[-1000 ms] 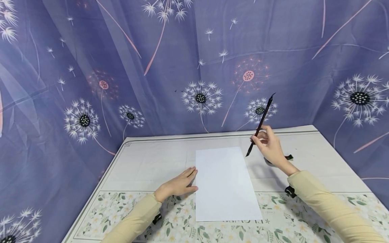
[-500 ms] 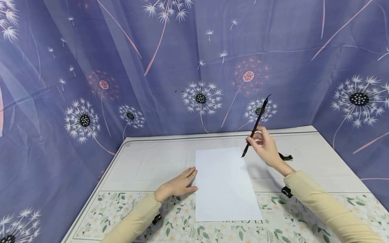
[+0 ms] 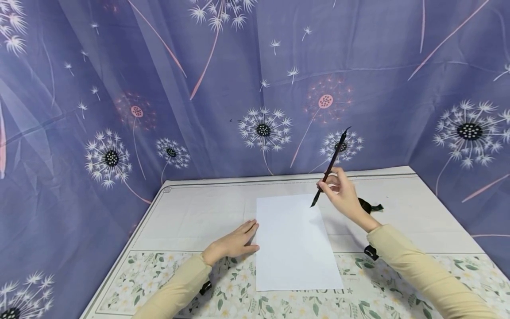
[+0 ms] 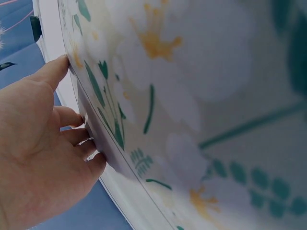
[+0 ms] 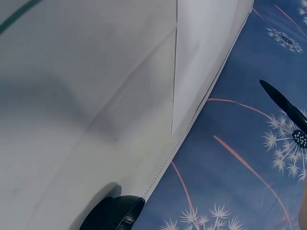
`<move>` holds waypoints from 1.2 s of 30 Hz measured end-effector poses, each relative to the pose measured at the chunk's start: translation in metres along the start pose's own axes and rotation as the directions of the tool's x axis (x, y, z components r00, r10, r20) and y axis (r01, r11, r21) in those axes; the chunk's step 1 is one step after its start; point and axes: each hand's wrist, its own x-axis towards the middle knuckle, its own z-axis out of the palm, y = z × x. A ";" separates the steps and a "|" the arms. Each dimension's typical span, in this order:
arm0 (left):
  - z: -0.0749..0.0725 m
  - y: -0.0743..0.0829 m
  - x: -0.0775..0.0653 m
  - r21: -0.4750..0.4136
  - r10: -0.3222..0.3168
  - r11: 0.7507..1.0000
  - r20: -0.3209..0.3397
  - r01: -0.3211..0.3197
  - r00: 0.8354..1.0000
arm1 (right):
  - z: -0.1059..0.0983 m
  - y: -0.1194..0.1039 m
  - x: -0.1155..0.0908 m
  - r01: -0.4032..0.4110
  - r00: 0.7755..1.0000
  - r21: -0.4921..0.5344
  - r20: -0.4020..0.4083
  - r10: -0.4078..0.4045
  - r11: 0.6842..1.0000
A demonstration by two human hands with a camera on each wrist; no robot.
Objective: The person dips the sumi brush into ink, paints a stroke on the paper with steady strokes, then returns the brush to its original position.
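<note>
My right hand [image 3: 340, 195] pinches a dark ink brush [image 3: 336, 153] between thumb and fingers. The brush leans, its bristle tip down over the upper right of a white paper sheet [image 3: 296, 243]; no marks show on the sheet. In the right wrist view the brush's lower end [image 5: 284, 102] appears at the right, with only a sliver of the hand. My left hand [image 3: 235, 240] lies flat at the paper's left edge, fingers extended. In the left wrist view the left hand's [image 4: 43, 143] fingertips touch the surface.
Behind my right wrist sits a dark round dish-like object [image 3: 364, 205] with a handle-like end, partly hidden; a dark rounded container [image 5: 115, 213] shows in the right wrist view. A flower-printed cloth [image 3: 159, 270] covers the table. A dandelion-patterned purple curtain [image 3: 223, 88] hangs behind.
My right hand has moved left with the brush, bringing its tip from beside the paper to over its upper right. More of the dark object is uncovered. The left hand stays still.
</note>
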 end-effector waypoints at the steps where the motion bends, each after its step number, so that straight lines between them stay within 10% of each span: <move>1: 0.001 -0.001 0.000 0.000 -0.003 1.000 0.002 0.003 1.000 | 0.001 0.000 0.000 0.001 1.000 -0.001 0.001 -0.001 1.000; 36: 0.001 -0.001 0.001 -0.012 -0.028 1.000 0.014 0.028 1.000 | 0.023 -0.007 -0.005 -0.005 0.995 0.066 0.104 -0.002 0.998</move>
